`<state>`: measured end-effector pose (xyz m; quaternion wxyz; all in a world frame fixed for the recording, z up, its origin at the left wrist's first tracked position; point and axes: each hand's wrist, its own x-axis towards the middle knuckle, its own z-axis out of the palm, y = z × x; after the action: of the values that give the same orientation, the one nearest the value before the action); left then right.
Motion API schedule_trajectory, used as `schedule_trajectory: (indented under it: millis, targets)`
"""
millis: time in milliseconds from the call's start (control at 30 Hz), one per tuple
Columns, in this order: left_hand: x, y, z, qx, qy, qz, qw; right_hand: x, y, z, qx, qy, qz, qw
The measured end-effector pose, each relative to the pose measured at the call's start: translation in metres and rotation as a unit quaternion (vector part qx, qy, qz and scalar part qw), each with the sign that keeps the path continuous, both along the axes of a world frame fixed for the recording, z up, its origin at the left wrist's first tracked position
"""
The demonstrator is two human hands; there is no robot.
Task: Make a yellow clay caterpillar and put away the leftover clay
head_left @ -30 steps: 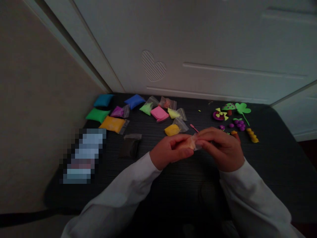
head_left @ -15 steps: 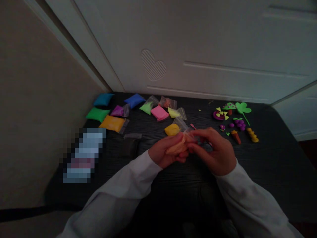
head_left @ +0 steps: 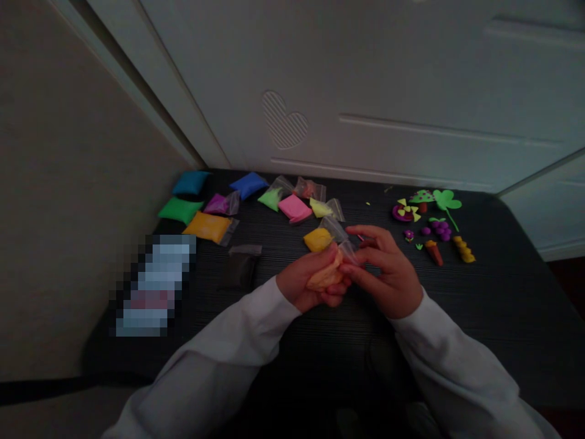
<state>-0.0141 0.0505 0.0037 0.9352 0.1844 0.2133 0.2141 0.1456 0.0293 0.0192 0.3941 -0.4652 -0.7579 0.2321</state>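
My left hand (head_left: 304,277) is closed round a small clear plastic bag of peach-orange modelling clay (head_left: 326,275), its thumb on top. At the bag's clear upper end, my right hand (head_left: 390,271) pinches the plastic between thumb and fingers, with the index finger raised and stretched out. Just beyond the hands lies a bag of yellow clay (head_left: 317,239) with a clear flap. A thin pink tool (head_left: 361,238) is mostly hidden behind my right fingers.
Bags of clay in several colours, such as pink (head_left: 295,208), orange (head_left: 209,227) and black (head_left: 240,269), lie on the dark table. Finished clay figures, including a green clover (head_left: 446,200) and purple grapes (head_left: 441,229), stand at right. A blurred-out panel (head_left: 158,286) lies left.
My right hand has shifted slightly left, and its index finger has lifted off the bag's top. More of the bag's clear upper part shows. My left hand has barely moved.
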Motion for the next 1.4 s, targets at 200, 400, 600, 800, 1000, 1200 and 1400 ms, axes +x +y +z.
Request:
schedule_trajectory:
  millis: [200, 400, 600, 800, 1000, 1200, 1400]
  targets:
    - [0.000, 0.000, -0.001, 0.019, 0.043, 0.016, 0.999, -0.004, -0.001, 0.001, -0.009, -0.027, 0.078, 0.997]
    - [-0.002, 0.001, -0.002, 0.048, 0.056, 0.020, 0.997, -0.003, -0.001, 0.000, -0.060, 0.010, 0.075, 0.995]
    - [-0.005, 0.005, 0.002, 0.251, 0.126, -0.001, 0.960, 0.002, 0.000, -0.002, -0.084, 0.101, 0.019, 0.991]
    - [0.000, 0.002, 0.006, 0.541, 0.402, 0.092, 0.733, 0.002, 0.001, -0.003, -0.035, 0.056, -0.019, 0.998]
    - [0.001, -0.002, 0.005, 0.620, 0.490, 0.109, 0.603, 0.003, 0.002, 0.000, -0.026, 0.046, -0.003, 0.999]
    - [-0.003, 0.000, -0.005, 0.660, 0.533, 0.120, 0.516, 0.003, 0.002, 0.002, -0.044, -0.020, 0.016, 0.999]
    - [-0.004, 0.000, -0.008, 0.664, 0.533, 0.112, 0.513, 0.001, 0.003, -0.006, 0.000, -0.016, 0.013, 1.000]
